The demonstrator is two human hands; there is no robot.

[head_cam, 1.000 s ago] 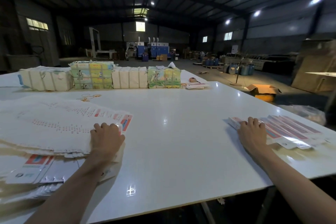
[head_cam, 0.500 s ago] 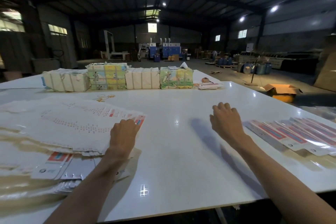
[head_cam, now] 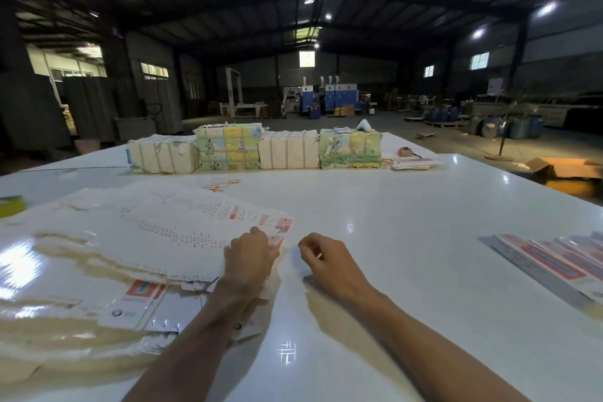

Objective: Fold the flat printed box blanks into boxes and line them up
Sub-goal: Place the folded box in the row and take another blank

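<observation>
My left hand (head_cam: 251, 258) lies on the near right corner of the pile of flat blanks (head_cam: 146, 232), which is fanned across the left side of the tabletop (head_cam: 408, 222). Its fingers are bent over the sheet edges. Its back faces me, so I cannot tell whether it is pinching a sheet or only pressing down. My right hand (head_cam: 326, 258) is just beside it over bare tabletop, holding nothing, with its fingers curled and the thumb and forefinger close together.

The main risk, as I judge it, is picking up more than one blank. The sheets are glossy and overlap closely at that corner, so a pinch there could catch two or three. A loose fan like this could also slide toward the near edge if my left hand lets up while my right hand pulls. The dim light and the glare on the tabletop make the sheet edges hard to read.

A second ago my right hand was resting on the row of folded boxes (head_cam: 554, 258) at the right. Half a second ago it was midway across the tabletop, and now it has come almost to my left hand. My left hand has stayed on the same corner of the pile throughout.
</observation>
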